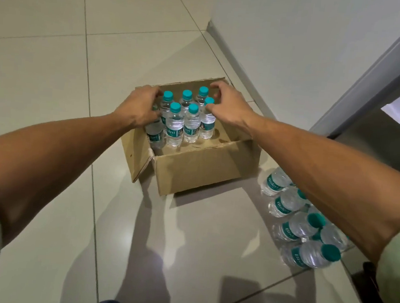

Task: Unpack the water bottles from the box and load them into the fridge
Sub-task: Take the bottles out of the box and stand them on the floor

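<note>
An open cardboard box point(200, 168) sits on the tiled floor. Several clear water bottles point(175, 127) with teal caps stand upright in its far half. My left hand point(138, 108) rests over the leftmost bottle point(155, 134), hiding its cap, with the fingers curled around its top. My right hand point(229, 104) hovers at the right side of the group. Its thumb and curled fingers are spread around the rightmost cap point(209, 101) and not closed on it. The fridge's open door point(359, 92) shows at the right; its inside is out of view.
Several more bottles point(306, 228) lie on their sides on the floor to the right of the box, under my right forearm. A white wall runs behind the box. The near half of the box holds nothing. Bare tiles spread to the left and in front.
</note>
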A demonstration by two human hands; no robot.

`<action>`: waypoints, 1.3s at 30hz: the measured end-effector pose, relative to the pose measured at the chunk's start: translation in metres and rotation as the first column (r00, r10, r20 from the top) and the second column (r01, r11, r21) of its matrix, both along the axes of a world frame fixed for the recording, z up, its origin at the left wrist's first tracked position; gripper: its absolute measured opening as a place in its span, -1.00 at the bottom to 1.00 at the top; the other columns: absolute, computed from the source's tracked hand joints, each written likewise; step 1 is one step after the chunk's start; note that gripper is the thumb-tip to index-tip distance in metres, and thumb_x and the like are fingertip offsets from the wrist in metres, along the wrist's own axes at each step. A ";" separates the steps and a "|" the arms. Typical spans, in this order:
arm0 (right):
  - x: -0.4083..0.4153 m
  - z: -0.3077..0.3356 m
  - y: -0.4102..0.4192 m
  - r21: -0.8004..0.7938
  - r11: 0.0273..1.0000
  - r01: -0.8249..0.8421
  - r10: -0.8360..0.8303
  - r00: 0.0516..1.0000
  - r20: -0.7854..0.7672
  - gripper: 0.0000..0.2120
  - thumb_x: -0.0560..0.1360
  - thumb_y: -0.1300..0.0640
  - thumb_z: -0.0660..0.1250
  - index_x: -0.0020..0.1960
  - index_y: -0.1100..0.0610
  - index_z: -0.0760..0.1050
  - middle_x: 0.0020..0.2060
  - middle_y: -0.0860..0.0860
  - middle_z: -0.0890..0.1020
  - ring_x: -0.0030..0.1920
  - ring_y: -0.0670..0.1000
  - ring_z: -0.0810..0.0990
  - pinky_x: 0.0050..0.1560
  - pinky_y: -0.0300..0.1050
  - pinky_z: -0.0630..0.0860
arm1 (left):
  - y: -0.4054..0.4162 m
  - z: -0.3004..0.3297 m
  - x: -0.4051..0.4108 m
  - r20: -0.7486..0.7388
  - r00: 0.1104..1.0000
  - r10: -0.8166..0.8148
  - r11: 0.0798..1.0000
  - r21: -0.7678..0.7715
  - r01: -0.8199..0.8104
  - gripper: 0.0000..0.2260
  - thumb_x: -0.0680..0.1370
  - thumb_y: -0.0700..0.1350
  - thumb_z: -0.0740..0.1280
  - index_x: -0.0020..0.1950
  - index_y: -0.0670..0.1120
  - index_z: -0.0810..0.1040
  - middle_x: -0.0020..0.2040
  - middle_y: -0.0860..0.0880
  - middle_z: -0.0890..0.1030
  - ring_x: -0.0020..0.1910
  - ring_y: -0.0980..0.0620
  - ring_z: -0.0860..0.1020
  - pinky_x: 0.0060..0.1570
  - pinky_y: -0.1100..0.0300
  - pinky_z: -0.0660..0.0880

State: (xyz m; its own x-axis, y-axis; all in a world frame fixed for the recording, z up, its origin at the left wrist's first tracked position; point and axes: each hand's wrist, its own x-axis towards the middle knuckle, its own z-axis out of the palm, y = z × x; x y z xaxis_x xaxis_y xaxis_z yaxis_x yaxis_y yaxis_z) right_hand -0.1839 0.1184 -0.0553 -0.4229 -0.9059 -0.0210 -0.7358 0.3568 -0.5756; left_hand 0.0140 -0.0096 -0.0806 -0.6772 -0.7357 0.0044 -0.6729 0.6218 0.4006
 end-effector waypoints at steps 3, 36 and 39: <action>0.011 -0.012 -0.014 0.047 0.997 -0.057 0.057 0.998 0.003 -0.34 0.51 0.19 0.43 0.55 0.09 0.25 0.42 0.08 0.44 0.39 0.06 0.44 0.42 -0.02 0.42 | -0.001 -0.007 0.002 0.086 0.996 -0.029 0.999 -0.018 0.030 -0.48 0.50 -0.11 0.45 0.42 -0.12 0.39 0.36 -0.17 0.47 0.30 -0.16 0.45 0.30 -0.08 0.46; 0.046 -0.061 -0.040 0.251 0.941 -0.229 0.292 0.922 -0.253 -0.48 0.46 0.02 0.51 0.34 0.04 0.39 0.20 0.10 0.58 0.18 0.11 0.56 0.14 0.06 0.57 | -0.013 -0.036 -0.004 0.332 0.942 -0.056 0.992 -0.087 0.090 -0.66 0.50 0.20 0.36 0.14 0.02 0.50 0.04 -0.04 0.64 0.19 -0.10 0.54 0.47 -0.28 -0.07; 0.042 -0.051 -0.035 0.241 0.949 -0.203 0.257 0.941 -0.219 -0.47 0.45 0.00 0.52 0.35 0.01 0.40 0.23 0.06 0.57 0.20 0.09 0.56 0.18 0.09 0.57 | -0.007 -0.031 -0.002 0.247 0.968 -0.043 0.992 -0.101 0.070 -0.60 0.51 0.21 0.36 0.24 0.01 0.50 0.08 -0.07 0.63 0.20 -0.12 0.53 0.45 -0.24 0.03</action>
